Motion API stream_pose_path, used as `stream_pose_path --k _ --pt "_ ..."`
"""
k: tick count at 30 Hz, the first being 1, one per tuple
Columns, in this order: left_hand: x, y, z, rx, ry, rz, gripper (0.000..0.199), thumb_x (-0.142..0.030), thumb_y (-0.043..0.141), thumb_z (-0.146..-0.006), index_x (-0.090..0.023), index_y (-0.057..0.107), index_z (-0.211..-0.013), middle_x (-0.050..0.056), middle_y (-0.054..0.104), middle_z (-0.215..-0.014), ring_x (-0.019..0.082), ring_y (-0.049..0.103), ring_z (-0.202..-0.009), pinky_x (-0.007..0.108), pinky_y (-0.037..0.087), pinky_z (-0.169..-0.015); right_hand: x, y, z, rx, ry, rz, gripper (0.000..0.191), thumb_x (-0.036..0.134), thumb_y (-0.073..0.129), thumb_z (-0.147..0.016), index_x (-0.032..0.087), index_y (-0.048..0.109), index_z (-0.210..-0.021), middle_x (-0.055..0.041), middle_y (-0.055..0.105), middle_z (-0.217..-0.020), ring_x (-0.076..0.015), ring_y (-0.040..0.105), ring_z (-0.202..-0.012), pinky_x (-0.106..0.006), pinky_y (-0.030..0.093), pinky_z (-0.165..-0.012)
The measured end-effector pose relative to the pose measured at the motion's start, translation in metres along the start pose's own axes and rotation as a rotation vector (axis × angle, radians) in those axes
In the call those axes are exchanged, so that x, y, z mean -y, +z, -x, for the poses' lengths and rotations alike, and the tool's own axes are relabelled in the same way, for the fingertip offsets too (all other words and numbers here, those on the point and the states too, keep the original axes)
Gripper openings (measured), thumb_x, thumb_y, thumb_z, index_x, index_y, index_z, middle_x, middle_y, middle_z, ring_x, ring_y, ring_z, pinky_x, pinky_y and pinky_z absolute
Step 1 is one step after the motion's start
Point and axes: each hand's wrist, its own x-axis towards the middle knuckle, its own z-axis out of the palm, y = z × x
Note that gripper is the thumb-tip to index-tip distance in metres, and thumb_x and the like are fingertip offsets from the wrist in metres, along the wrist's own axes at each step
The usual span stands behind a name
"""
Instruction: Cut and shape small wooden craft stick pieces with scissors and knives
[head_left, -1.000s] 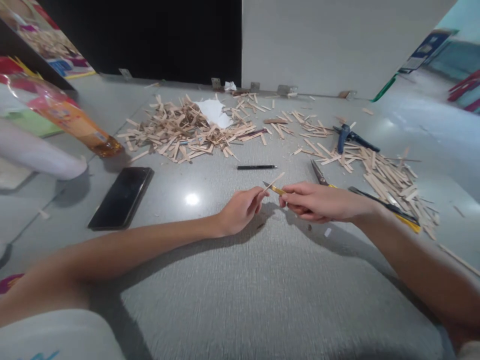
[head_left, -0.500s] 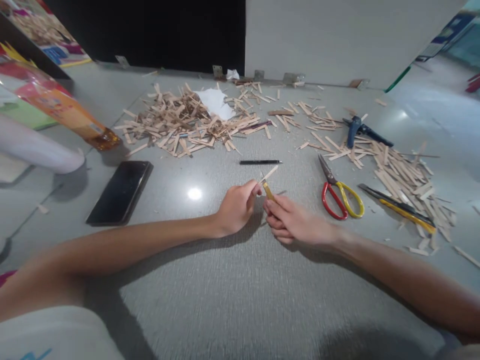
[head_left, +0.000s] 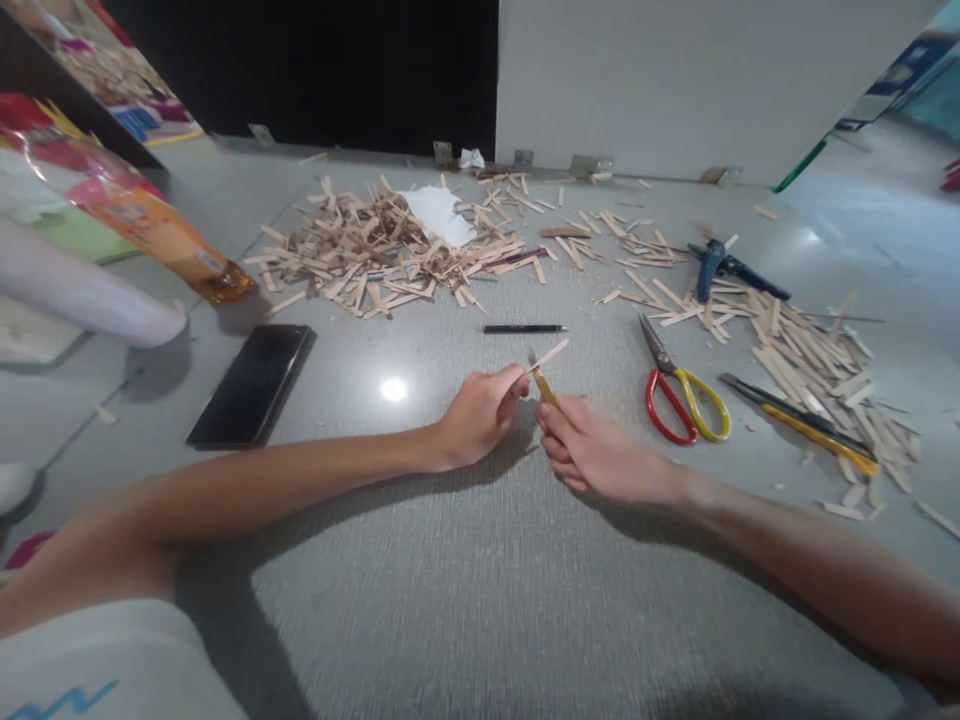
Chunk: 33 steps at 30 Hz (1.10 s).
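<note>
My left hand (head_left: 484, 415) is closed, with thumb and finger pinching a thin wooden stick (head_left: 553, 353) that points up and to the right. Wrapped in the fingers of my right hand (head_left: 585, 445) is a small knife with a yellow handle (head_left: 544, 386); its blade meets the stick close to my left fingertips. A black pen (head_left: 525, 329) lies just beyond both hands. To the right rest scissors with one red and one yellow handle (head_left: 679, 385) and a black and yellow cutter (head_left: 802, 420).
Wooden pieces (head_left: 352, 245) are heaped at the back around white paper (head_left: 439, 213), with more sticks (head_left: 810, 350) at the right beneath a dark blue tool (head_left: 712, 268). A phone (head_left: 251, 385) and an orange bottle (head_left: 172, 235) are at the left.
The view has shifted slightly, so most things appear a little further right. The knife blade has moved slightly along the stick, and both hands keep their hold.
</note>
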Motion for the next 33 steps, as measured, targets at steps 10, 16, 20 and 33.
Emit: stream_pose_path --k 10,16,20,33 --pt "-0.001 -0.001 -0.002 0.039 0.043 0.002 0.027 -0.024 0.039 -0.110 -0.024 0.046 -0.084 -0.008 0.048 -0.061 0.009 0.042 -0.048 0.021 0.035 -0.051 0.033 -0.044 0.010 0.288 0.140 0.119 0.041 0.051 0.059 -0.111 0.027 0.039 -0.085 0.0140 0.032 -0.058 -0.0056 0.017 -0.042 -0.015 0.021 -0.037" --pt "0.001 0.001 -0.001 -0.010 0.000 -0.004 0.031 -0.028 0.039 -0.113 -0.024 0.046 -0.083 -0.007 0.050 -0.061 0.011 0.044 -0.048 0.023 0.037 -0.051 -0.007 0.011 -0.007 -0.032 -0.074 0.009 0.031 0.046 0.051 -0.114 0.030 0.037 -0.092 0.0149 0.032 -0.055 -0.0087 0.024 -0.041 -0.017 0.027 -0.037" --pt "0.000 0.001 -0.002 -0.001 -0.002 0.005 0.032 -0.034 0.040 -0.114 -0.024 0.047 -0.084 -0.009 0.047 -0.059 0.010 0.042 -0.048 0.022 0.037 -0.052 0.010 -0.011 0.002 0.130 -0.033 0.032 0.032 0.049 0.052 -0.113 0.028 0.040 -0.091 0.0147 0.031 -0.057 -0.0071 0.020 -0.042 -0.016 0.025 -0.036" --pt "-0.005 -0.001 -0.002 -0.028 -0.067 0.064 0.051 -0.058 0.038 -0.116 -0.023 0.051 -0.082 -0.009 0.042 -0.054 0.010 0.040 -0.045 0.022 0.033 -0.048 0.004 -0.010 -0.002 0.156 -0.072 0.003 0.032 0.048 0.056 -0.112 0.027 0.045 -0.090 0.0140 0.034 -0.058 -0.0068 0.024 -0.042 -0.015 0.027 -0.038"
